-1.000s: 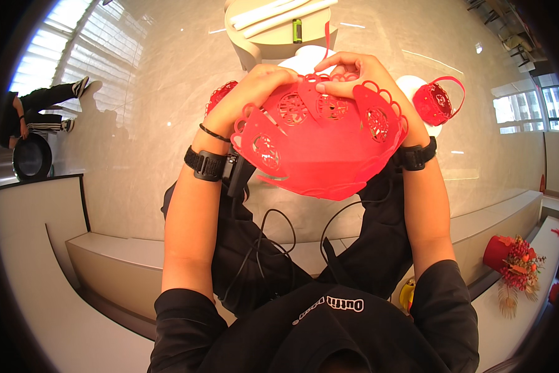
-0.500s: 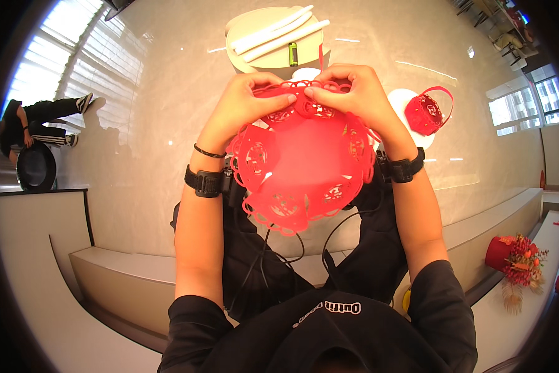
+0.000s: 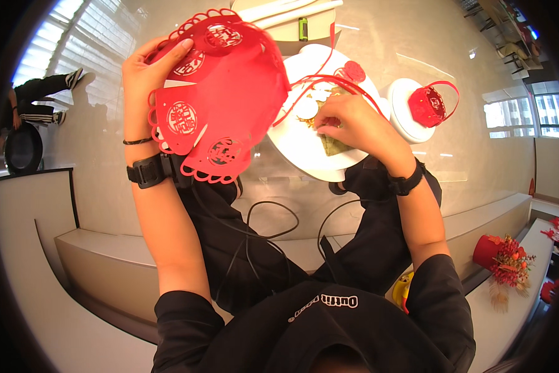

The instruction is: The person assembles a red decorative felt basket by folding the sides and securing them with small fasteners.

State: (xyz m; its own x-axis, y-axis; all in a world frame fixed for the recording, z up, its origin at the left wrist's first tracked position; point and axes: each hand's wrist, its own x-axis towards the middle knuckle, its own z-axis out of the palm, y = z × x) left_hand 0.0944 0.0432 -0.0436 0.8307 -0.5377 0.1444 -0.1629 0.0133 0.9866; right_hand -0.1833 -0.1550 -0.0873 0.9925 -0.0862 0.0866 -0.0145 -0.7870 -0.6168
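My left hand [image 3: 149, 84] pinches the edge of a red basket piece [image 3: 236, 102], thumb on top. This floppy sheet has scalloped flaps with round cut-out patterns and hangs tilted at the left. Over a white round table [image 3: 298, 152], my right hand [image 3: 351, 124] has its fingers drawn together at a pile of small gold pieces [image 3: 320, 93]. Whether anything is between those fingertips is hidden. A green packet [image 3: 335, 147] lies under this hand. Beside the fingers are a white round piece [image 3: 307, 107], long red strips [image 3: 329, 79] and a red cut-out disc [image 3: 353, 71].
A red basket with a handle [image 3: 429, 105] stands on a white stool [image 3: 410, 127] to the right. Beyond, a pale stool [image 3: 286, 36] bears white rolls and a green cylinder [image 3: 303, 28]. Black cables [image 3: 248, 233] hang between my legs. Another person's legs [image 3: 46, 96] show far left.
The red basket piece has swung left and up in my left hand, uncovering the white table. My right hand has let go of it and moved down to the gold pieces.
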